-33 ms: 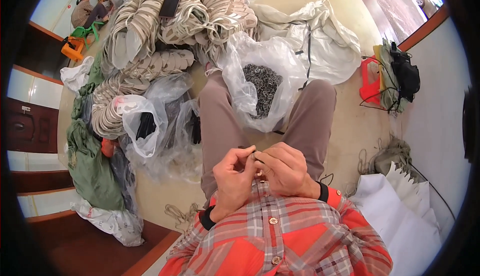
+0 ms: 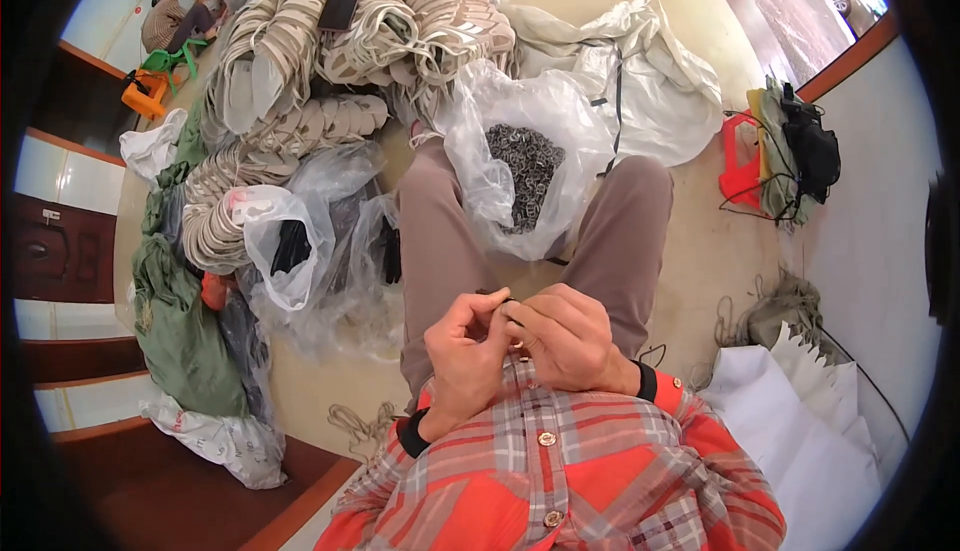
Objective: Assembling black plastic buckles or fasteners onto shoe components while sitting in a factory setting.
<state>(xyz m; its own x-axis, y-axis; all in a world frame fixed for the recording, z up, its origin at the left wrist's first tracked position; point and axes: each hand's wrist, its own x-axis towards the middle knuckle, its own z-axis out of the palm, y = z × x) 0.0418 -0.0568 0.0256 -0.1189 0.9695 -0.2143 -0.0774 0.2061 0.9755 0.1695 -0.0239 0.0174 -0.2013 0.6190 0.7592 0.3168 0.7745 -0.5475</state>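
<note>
Pinching a small dark piece [image 2: 510, 300] between the bent fingertips of the left hand [image 2: 466, 349] and the right hand [image 2: 568, 337], drawn close together on the near side of the clear plastic bag [image 2: 480, 101]. Cannot tell the exact shape of the piece, mostly covered by the fingers. Wearing dark bands [image 2: 648, 382] at the wrists and a red plaid shirt [image 2: 490, 476], sitting with the bag between brown-trousered legs [image 2: 628, 246]. Can see inside the bag a heap of small dark ring-like pieces [image 2: 525, 176]. Beyond the bag and to its left, can make out rows of beige strapped shoe parts [image 2: 455, 26], bearing a dark phone [image 2: 341, 4]. Left of the bag, can see a smaller plastic bag [image 2: 298, 297] with black contents [image 2: 291, 248] and, farther left, a green cloth sack [image 2: 185, 336]. Beyond the bag and to its right, can see a crumpled white sack [image 2: 668, 101]; well to its right, a red container [image 2: 738, 159] near a black bag [image 2: 815, 161]. Nearer than the bag, on its right, can see white sheets [image 2: 775, 421]. Far to its left, can spot another person [image 2: 165, 26] on a green stool [image 2: 182, 57].
</note>
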